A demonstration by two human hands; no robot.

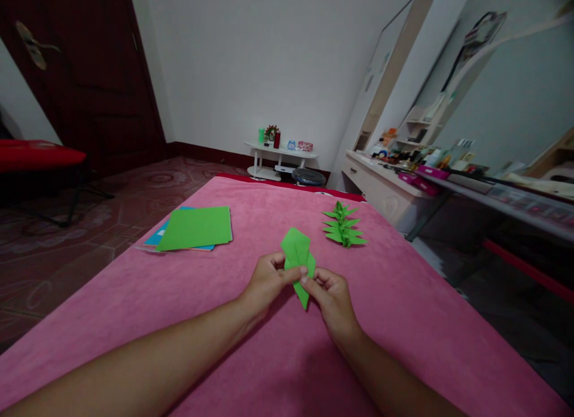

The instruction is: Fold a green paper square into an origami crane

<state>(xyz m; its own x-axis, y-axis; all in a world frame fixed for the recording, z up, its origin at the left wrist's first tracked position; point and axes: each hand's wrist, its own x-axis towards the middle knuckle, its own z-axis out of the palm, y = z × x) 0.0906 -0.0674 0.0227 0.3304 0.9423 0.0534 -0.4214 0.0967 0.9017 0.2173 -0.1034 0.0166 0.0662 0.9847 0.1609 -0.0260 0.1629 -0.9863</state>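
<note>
A folded piece of green origami paper (296,248) is held between both hands above the pink cloth. My left hand (268,278) pinches its left side, with the thumb lying across the front. On the lower right, my right hand (330,290) grips the same paper, its thumb close to the left thumb. The paper is kite-like at the top and narrows to a point (303,297) below the thumbs. Fingers behind the paper are partly hidden. To the right of the hands, several folded green paper figures (344,225) with pointed wings stand in a row.
A stack of coloured paper, green sheet (197,227) on top, lies at the left on the pink cloth (251,369). Beyond the cloth stands a low white table (287,151) with small items. A cluttered dresser (390,177) is at right, a red seat (40,155) at left.
</note>
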